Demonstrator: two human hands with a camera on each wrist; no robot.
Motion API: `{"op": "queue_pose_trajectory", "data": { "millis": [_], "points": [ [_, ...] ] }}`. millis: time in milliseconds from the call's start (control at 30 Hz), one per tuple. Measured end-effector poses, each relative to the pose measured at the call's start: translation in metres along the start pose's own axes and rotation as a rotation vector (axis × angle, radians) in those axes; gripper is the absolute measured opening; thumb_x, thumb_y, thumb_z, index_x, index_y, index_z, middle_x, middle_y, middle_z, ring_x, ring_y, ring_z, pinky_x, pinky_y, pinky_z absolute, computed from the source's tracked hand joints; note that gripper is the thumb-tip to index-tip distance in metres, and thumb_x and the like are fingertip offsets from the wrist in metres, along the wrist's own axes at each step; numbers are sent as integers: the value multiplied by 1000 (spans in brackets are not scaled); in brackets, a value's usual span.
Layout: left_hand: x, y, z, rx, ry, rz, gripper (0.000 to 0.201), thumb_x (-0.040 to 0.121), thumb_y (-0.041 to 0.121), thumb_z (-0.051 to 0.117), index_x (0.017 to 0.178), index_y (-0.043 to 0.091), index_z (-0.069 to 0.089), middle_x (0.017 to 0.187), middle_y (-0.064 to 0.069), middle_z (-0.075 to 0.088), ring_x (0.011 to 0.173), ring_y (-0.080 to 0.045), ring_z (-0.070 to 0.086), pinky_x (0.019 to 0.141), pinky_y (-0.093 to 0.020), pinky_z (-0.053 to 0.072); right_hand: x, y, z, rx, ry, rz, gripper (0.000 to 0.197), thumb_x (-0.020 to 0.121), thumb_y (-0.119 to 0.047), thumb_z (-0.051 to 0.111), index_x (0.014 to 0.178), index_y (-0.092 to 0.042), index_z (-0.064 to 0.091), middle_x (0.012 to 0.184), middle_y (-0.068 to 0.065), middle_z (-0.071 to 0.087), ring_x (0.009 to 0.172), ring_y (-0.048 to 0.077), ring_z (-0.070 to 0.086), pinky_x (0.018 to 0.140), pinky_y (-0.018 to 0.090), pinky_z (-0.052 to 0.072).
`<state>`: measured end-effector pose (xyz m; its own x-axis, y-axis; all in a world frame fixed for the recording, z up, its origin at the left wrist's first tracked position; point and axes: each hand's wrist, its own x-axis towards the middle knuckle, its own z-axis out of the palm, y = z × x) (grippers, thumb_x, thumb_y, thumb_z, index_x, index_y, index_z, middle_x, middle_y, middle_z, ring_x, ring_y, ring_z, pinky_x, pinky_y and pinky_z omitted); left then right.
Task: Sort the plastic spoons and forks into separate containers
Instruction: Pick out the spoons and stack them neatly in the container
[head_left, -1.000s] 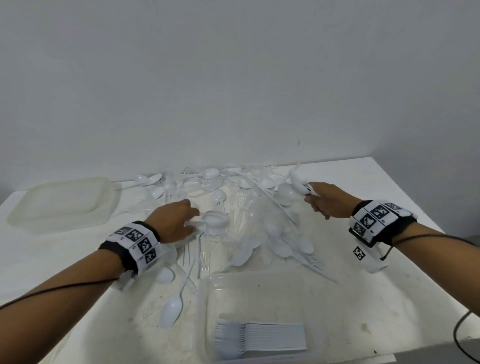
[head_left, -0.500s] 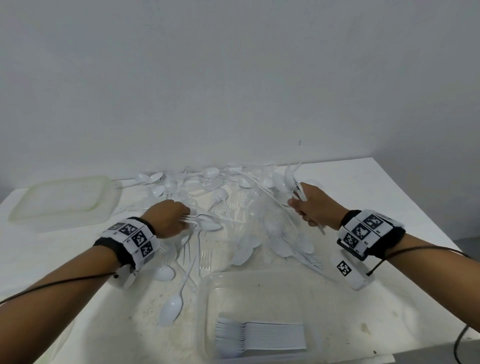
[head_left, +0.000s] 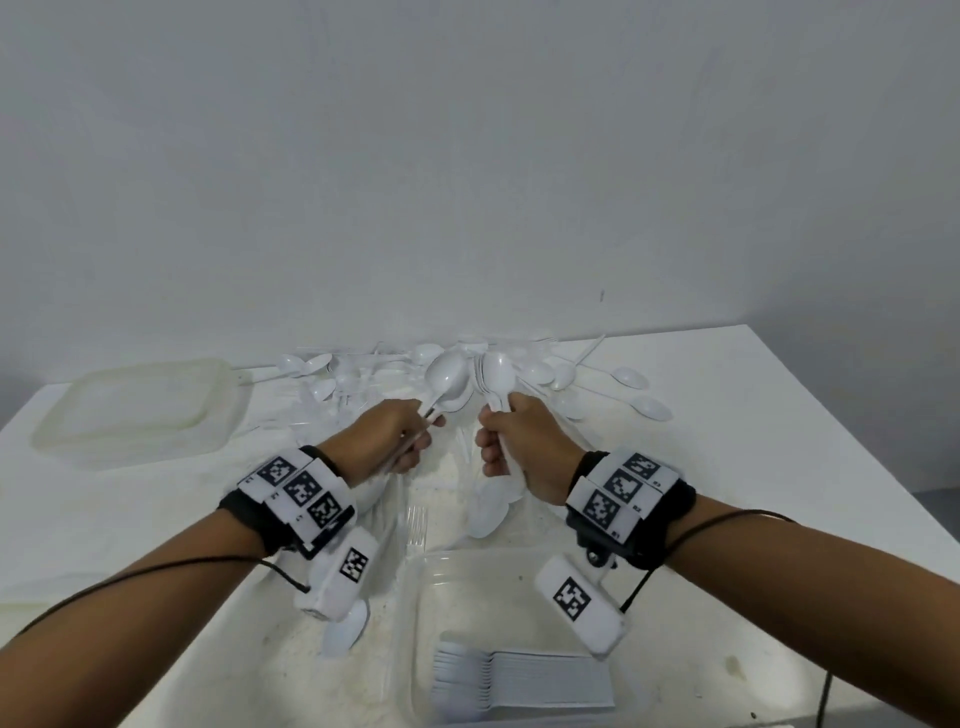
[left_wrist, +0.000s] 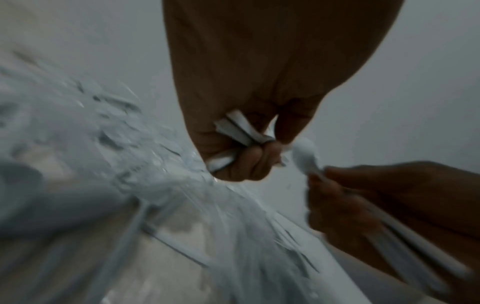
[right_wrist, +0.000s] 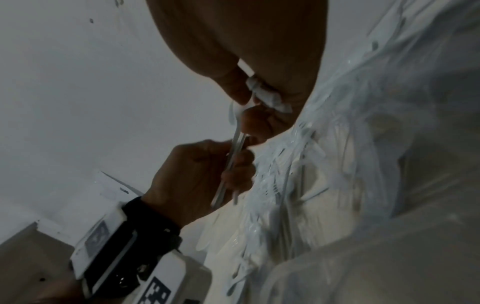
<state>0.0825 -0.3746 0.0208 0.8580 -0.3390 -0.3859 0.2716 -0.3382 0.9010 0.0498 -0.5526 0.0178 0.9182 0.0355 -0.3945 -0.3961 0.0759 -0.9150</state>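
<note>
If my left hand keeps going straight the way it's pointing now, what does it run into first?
Likely the spoons in the right hand. The left hand holds its own spoons angled up toward them, bowls nearly touching. Depth between the bowls is unclear.

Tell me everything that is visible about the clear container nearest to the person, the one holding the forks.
The clear container is a shallow rectangular tub of transparent plastic with rounded corners. It sits upright on the white table, at the near edge, below the right hand. Inside lies a neat stack of white forks, flat, tines pointing left. Neither hand touches it. Its near edge is cut off by the picture.
</note>
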Motion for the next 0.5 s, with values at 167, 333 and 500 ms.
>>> {"op": "queue_pose_trajectory", "data": {
  "millis": [167, 333, 500],
  "points": [
    [-13, 11, 40, 96, 26, 115, 20, 86, -3, 41, 75, 6, 54, 67, -14, 55, 49, -17, 46, 50, -29, 37, 4, 17, 26, 149, 161, -42, 17, 95, -15, 51, 97, 1, 54, 66, 11, 51, 51, 22, 52, 51, 33, 47],
    [-23, 13, 62, 292, 56, 228, 27, 93, 1, 39, 85, 8, 64, 61, -4, 60, 49, -11, 54, 48, -22, 42, 5, 35, 32, 63, 368, -90, 30, 89, -31, 63, 93, -1, 62, 89, 19, 68, 76, 32, 66, 62, 40, 56],
    [-23, 4, 67, 376, 52, 211, 31, 97, 10, 38, 109, 11, 66, 81, -9, 70, 71, -27, 65, 77, -40, 56, -1, 43, 31, 48, 436, -94, 24, 89, -25, 61, 92, -1, 61, 92, 19, 67, 86, 33, 67, 79, 49, 56]
  ]
}}
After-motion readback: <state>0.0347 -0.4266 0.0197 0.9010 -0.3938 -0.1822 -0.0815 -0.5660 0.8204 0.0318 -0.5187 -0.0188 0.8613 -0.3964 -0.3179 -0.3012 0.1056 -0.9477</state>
